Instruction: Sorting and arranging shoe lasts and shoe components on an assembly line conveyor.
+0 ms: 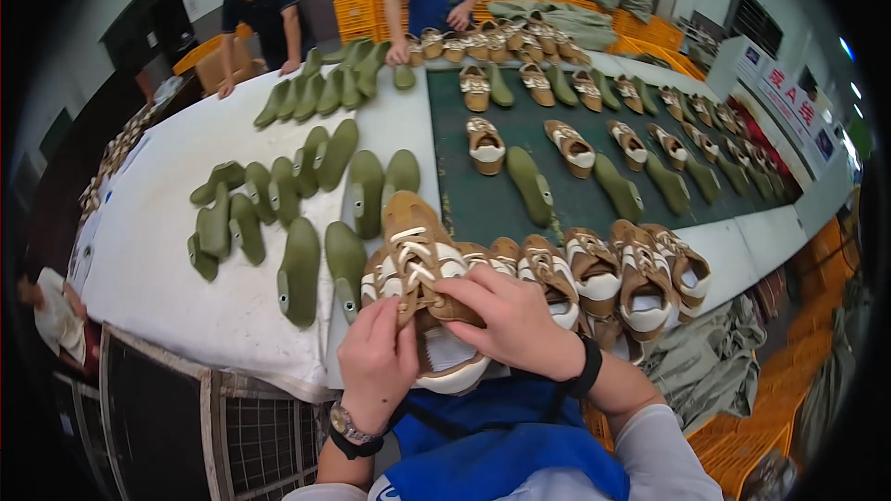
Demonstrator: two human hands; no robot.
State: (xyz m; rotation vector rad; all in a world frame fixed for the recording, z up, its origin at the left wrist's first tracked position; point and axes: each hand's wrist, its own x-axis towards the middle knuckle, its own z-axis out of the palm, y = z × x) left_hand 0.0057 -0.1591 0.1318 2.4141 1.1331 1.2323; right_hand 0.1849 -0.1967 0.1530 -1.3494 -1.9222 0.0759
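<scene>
A brown sneaker point(408, 213) with white panels and white laces is between my hands at the table's near edge, its toe pointing away from me. My left hand point(376, 366) pinches the left side of its opening beside the tongue. On the other side, my right hand point(509, 320) grips the collar near the top of the laces. Both hands have their fingers closed on the shoe. Just right of it stand several matching sneakers point(594, 269) in a cluster. Green shoe lasts point(300, 269) lie to the left, the nearest ones close to the held sneaker.
A dark green conveyor belt point(445, 167) carries rows of sneakers and lasts to the right. More lasts point(325, 93) lie on the white tabletop point(176, 223). Two people stand at the far side, one with a hand on a last. Orange crates point(756, 408) and grey-green sacks point(710, 362) sit at the right.
</scene>
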